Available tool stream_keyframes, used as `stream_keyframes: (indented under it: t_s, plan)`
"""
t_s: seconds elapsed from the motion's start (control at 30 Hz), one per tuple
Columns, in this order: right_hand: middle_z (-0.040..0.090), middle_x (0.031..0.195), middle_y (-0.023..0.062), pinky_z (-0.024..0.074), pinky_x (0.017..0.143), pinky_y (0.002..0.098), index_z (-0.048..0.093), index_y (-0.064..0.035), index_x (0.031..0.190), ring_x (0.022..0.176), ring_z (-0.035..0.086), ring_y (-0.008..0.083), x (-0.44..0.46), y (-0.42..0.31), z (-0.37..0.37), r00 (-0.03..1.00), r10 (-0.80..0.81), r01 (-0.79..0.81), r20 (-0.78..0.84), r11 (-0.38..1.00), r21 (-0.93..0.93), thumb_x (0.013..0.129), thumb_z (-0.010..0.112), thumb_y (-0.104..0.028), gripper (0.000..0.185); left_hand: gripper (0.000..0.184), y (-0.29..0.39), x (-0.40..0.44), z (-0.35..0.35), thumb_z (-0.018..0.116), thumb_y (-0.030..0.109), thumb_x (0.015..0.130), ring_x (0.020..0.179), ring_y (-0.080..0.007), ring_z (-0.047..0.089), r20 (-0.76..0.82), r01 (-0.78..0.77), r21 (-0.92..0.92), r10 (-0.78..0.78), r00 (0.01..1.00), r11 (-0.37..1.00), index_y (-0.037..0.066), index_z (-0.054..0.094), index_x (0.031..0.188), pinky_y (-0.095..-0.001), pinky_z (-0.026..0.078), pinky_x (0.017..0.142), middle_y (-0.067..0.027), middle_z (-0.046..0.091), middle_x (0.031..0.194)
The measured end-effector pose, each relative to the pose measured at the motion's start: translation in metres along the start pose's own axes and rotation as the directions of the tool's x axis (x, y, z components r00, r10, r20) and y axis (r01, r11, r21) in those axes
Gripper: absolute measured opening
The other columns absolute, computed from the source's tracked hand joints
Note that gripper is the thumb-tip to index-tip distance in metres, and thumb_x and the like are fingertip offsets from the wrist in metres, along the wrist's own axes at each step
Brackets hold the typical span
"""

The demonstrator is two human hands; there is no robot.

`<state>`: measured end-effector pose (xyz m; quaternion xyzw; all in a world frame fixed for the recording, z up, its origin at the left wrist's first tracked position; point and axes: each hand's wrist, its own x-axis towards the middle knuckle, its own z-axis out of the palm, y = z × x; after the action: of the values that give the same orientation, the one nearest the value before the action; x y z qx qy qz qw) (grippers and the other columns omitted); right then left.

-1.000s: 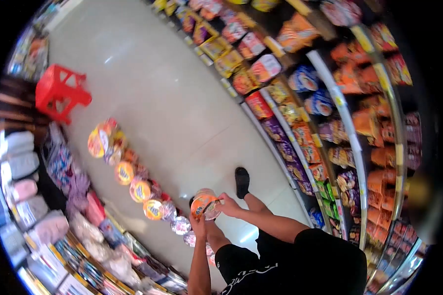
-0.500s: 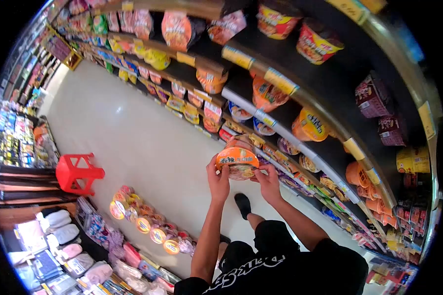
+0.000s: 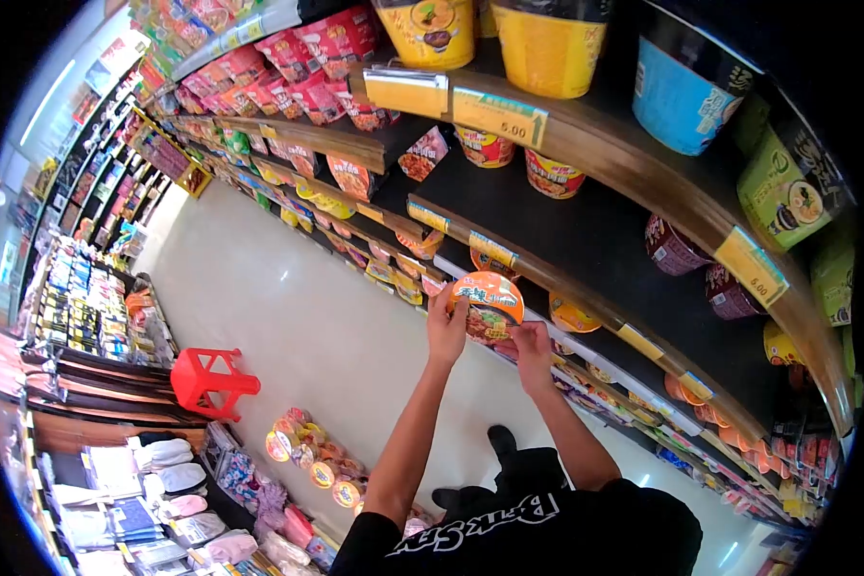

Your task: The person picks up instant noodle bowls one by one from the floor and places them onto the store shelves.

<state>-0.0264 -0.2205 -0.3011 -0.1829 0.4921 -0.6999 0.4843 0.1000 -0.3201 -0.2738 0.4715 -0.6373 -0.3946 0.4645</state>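
Observation:
An orange-lidded instant noodle bowl (image 3: 491, 296) is held up in front of me, its printed lid tilted toward my view. My left hand (image 3: 446, 329) grips its left side, with the thumb on the rim. At its lower right edge, my right hand (image 3: 532, 349) has closed fingers on the bowl. Just behind it run the shelf edges, where an orange bowl (image 3: 574, 314) and red-and-yellow noodle cups (image 3: 554, 177) stand. The bowl's underside is hidden from view.
Stocked shelves curve along the right, with a blue cup (image 3: 686, 91) and price tags (image 3: 499, 115) on the upper level. A red stool (image 3: 211, 382) stands on the pale floor (image 3: 307, 278) at left. Rows of noodle bowls (image 3: 324, 473) sit on the floor near my feet.
My view has tipped up, bringing more upper shelves into sight. The noodle bowl, still in both hands, appears slightly higher and farther right, nearer the shelf edge.

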Motion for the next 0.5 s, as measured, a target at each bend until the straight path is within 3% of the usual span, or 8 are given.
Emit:
stream_keyframes:
  t_s: [0.23, 0.33, 0.5]
  plan:
    - [0.055, 0.09, 0.0118, 0.0551, 0.066, 0.033, 0.038, -0.0044, 0.098, 0.075, 0.065, 0.0235, -0.001, -0.022, 0.01, 0.997, 0.042, -0.048, 0.068, 0.995, 0.084, 0.089, 0.053, -0.012, 0.019, 0.033, 0.012, 0.03, 0.008, 0.058, 0.018, 0.085, 0.093, -0.0182, 0.055, 0.064, 0.128, 0.058, -0.131, 0.989, 0.99, -0.001, 0.057, 0.111, -0.0289, 0.044, 0.08, -0.0132, 0.055, 0.106]
    - [0.054, 0.091, 0.0121, 0.0549, 0.067, 0.0335, 0.038, -0.0054, 0.097, 0.075, 0.065, 0.0242, 0.004, -0.016, 0.013, 0.993, 0.086, -0.095, 0.086, 0.99, 0.103, 0.089, 0.054, -0.012, 0.019, 0.03, 0.016, 0.037, 0.01, 0.058, 0.015, 0.084, 0.088, -0.0155, 0.055, 0.065, 0.159, -0.057, -0.155, 0.986, 0.986, -0.001, 0.058, 0.109, -0.0272, 0.044, 0.078, -0.0105, 0.058, 0.101]
    - [0.055, 0.095, 0.0111, 0.0543, 0.07, 0.0343, 0.038, -0.0067, 0.104, 0.081, 0.063, 0.0226, 0.007, -0.004, 0.009, 0.989, 0.081, -0.096, 0.123, 0.988, 0.12, 0.087, 0.056, -0.013, 0.025, 0.029, 0.002, 0.045, 0.008, 0.057, 0.012, 0.083, 0.084, -0.0115, 0.055, 0.084, 0.114, -0.036, -0.111, 0.99, 0.993, -0.003, 0.058, 0.108, -0.0248, 0.044, 0.077, -0.0067, 0.061, 0.093]
